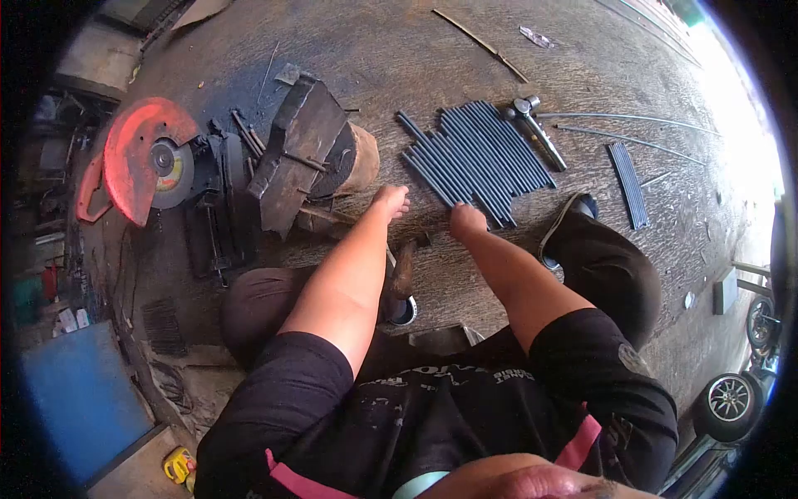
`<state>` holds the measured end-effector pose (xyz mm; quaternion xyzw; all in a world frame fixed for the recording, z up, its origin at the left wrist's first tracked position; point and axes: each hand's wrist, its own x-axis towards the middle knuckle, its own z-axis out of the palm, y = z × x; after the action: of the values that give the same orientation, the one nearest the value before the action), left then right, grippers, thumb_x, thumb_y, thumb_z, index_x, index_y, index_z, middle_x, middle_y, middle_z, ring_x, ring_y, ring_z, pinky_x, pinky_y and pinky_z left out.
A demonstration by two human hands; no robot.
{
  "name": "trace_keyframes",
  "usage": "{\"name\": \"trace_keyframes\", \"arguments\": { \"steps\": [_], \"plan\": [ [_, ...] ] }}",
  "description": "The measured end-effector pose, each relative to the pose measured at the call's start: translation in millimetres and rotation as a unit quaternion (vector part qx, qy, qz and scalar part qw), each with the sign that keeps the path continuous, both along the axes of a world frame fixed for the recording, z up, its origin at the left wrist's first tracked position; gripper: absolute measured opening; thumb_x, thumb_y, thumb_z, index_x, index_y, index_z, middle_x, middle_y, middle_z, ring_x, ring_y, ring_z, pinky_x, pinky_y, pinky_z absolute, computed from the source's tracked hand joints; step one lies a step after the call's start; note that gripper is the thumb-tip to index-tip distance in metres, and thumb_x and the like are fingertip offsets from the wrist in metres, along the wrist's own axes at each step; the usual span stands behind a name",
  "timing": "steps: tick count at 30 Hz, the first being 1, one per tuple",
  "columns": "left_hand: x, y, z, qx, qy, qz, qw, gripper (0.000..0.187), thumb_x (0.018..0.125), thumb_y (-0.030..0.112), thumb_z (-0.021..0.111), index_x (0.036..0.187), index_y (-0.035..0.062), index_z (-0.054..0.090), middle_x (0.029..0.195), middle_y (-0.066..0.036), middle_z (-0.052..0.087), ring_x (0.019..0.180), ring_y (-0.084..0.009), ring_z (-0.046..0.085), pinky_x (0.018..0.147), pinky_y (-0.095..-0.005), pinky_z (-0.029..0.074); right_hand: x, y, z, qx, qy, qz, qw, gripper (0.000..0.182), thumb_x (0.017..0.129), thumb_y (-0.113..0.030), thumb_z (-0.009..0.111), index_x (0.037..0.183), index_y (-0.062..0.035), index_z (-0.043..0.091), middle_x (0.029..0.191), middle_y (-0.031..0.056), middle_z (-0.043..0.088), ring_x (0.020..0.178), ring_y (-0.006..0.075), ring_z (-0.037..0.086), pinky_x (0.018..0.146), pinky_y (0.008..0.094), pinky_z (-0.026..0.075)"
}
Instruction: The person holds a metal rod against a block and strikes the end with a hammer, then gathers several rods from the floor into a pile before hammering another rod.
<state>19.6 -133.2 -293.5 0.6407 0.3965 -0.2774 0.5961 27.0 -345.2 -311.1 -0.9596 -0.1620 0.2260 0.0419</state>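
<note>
A row of dark metal rods (482,154) lies side by side on the ground in front of me, their ends uneven. My right hand (469,222) is at the near end of the row, its fingers closed around the end of a metal rod; the fingertips are partly hidden. To the left of the row, my left hand (392,202) hovers with fingers loosely bent and apart, and nothing shows in it. Beyond the rods' right side lies a hammer (539,133) with a metal head. A second hammer-like tool with a wooden handle (404,270) is below my left hand.
A heavy metal block (299,158) rests against a wooden stump (363,158) at left. Farther left stands a cut-off saw with a red guard (133,158). A smaller bundle of rods (628,185) and long thin rods (632,121) lie right. My shoe (565,220) is close to the row.
</note>
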Motion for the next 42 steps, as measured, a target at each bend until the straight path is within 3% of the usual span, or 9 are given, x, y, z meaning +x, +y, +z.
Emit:
{"name": "trace_keyframes", "arguments": {
  "steps": [3,4,9,11,15,27,31,34,42],
  "plan": [
    [4,5,5,-0.003,-0.007,-0.002,1.0,0.044,0.091,0.031,0.048,0.122,0.0007,0.053,0.113,-0.017,0.062,0.098,-0.0294,0.062,0.084,-0.0425,0.049,16,5,12,0.04,0.091,-0.053,0.994,0.027,0.09,-0.018,0.05,0.108,-0.0004,0.059,0.111,0.0168,0.063,0.099,0.0316,0.063,0.084,0.0419,0.052],
    [8,7,6,-0.009,-0.019,0.017,1.0,0.044,0.091,0.032,0.048,0.122,0.0014,0.053,0.112,-0.017,0.063,0.096,-0.0291,0.063,0.085,-0.0428,0.048,25,4,23,-0.098,0.015,0.31,0.946,0.027,0.089,-0.018,0.05,0.105,-0.0006,0.064,0.108,0.0185,0.064,0.096,0.0316,0.064,0.081,0.0396,0.052],
    [26,11,40,-0.054,-0.098,0.09,0.99,0.06,0.093,0.042,0.044,0.138,0.0037,0.035,0.126,-0.021,0.053,0.111,-0.0337,0.055,0.097,-0.0474,0.041,22,22,97,-0.055,-0.012,0.238,0.97,0.033,0.088,-0.027,0.054,0.103,-0.0001,0.066,0.1,0.0205,0.066,0.096,0.0334,0.063,0.081,0.0412,0.05],
    [35,14,64,-0.142,-0.109,0.282,0.943,0.071,0.092,0.052,0.042,0.143,0.0051,0.025,0.132,-0.025,0.045,0.118,-0.0391,0.049,0.1,-0.0516,0.038,16,21,126,0.116,0.023,-0.063,0.991,0.042,0.086,-0.035,0.057,0.102,0.0032,0.064,0.099,0.0225,0.065,0.096,0.0348,0.063,0.083,0.0413,0.05],
    [52,12,106,-0.415,-0.223,0.46,0.753,0.082,0.088,0.068,0.031,0.144,0.0084,0.022,0.139,-0.026,0.035,0.123,-0.0431,0.042,0.101,-0.0561,0.033,-3,-6,228,0.15,0.017,-0.05,0.987,0.047,0.082,-0.045,0.06,0.104,-0.0026,0.064,0.098,0.0203,0.066,0.093,0.0366,0.062,0.084,0.0422,0.048],
    [-15,-48,328,-0.619,-0.468,0.332,0.537,0.084,0.084,0.074,0.023,0.115,0.0034,0.057,0.115,-0.016,0.06,0.107,-0.0348,0.054,0.093,-0.052,0.038,57,-109,376,0.209,-0.197,0.132,0.949,0.024,0.081,-0.028,0.068,0.085,-0.0049,0.062,0.078,0.0127,0.064,0.072,0.0222,0.058,0.068,0.0379,0.047],
    [-56,-45,337,-0.59,-0.526,0.272,0.548,0.082,0.084,0.072,0.024,0.118,0.0044,0.056,0.118,-0.015,0.059,0.112,-0.034,0.051,0.099,-0.0544,0.032,73,-106,365,0.204,-0.248,0.301,0.898,0.022,0.086,-0.024,0.059,0.098,-0.0068,0.065,0.086,0.0103,0.065,0.08,0.0254,0.062,0.07,0.0352,0.049],
    [-77,-35,329,-0.553,-0.533,0.292,0.57,0.081,0.084,0.072,0.028,0.121,0.0044,0.055,0.12,-0.016,0.058,0.118,-0.0331,0.047,0.104,-0.0535,0.029,20,-78,371,0.341,0.013,-0.004,0.94,0.023,0.082,-0.028,0.066,0.098,-0.0109,0.067,0.09,0.0124,0.068,0.077,0.0205,0.063,0.068,0.0341,0.049],
    [-132,-46,340,-0.445,-0.522,0.342,0.642,0.075,0.087,0.066,0.034,0.114,-0.0004,0.056,0.12,-0.017,0.057,0.12,-0.0341,0.047,0.106,-0.0516,0.028,22,-57,350,0.326,-0.067,0.173,0.927,0.03,0.072,-0.03,0.074,0.087,-0.0068,0.064,0.084,0.0168,0.066,0.08,0.0311,0.065,0.07,0.0401,0.05]
  ]
}}
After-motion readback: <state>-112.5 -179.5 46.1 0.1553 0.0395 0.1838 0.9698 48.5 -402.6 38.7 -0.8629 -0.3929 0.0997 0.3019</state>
